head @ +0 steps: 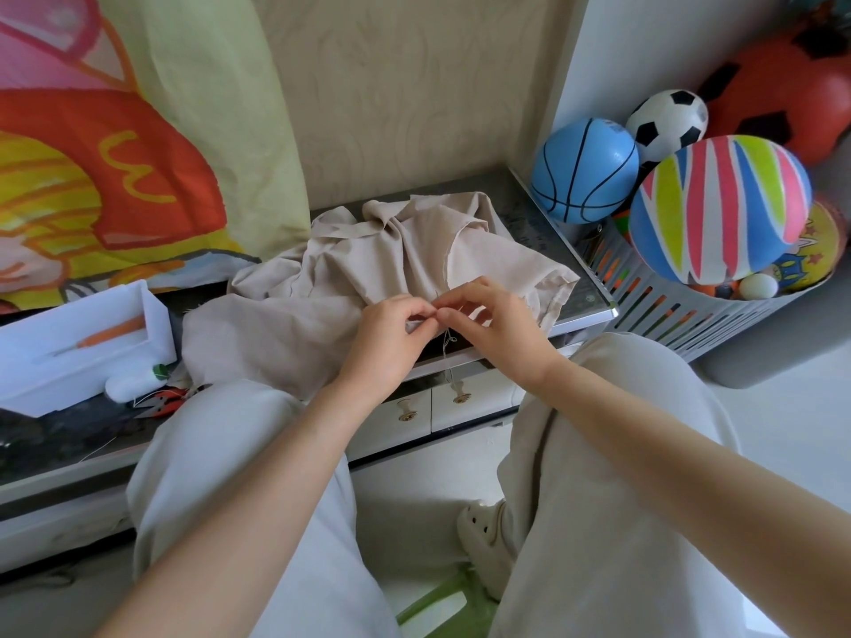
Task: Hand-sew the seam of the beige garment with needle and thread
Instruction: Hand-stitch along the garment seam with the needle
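1. Beige garment (322,292) bunched on worktop (543,223); L hand (391,336) pinches its near-edge seam.
2. R hand (495,322) pinches same spot, fingertips meeting; needle not discernible.
3. Thread (447,356) hangs below garment, nearer R hand.

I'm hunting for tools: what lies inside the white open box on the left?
A slim orange-handled tool lies inside the white open box; its near wall hides part of the bottom.
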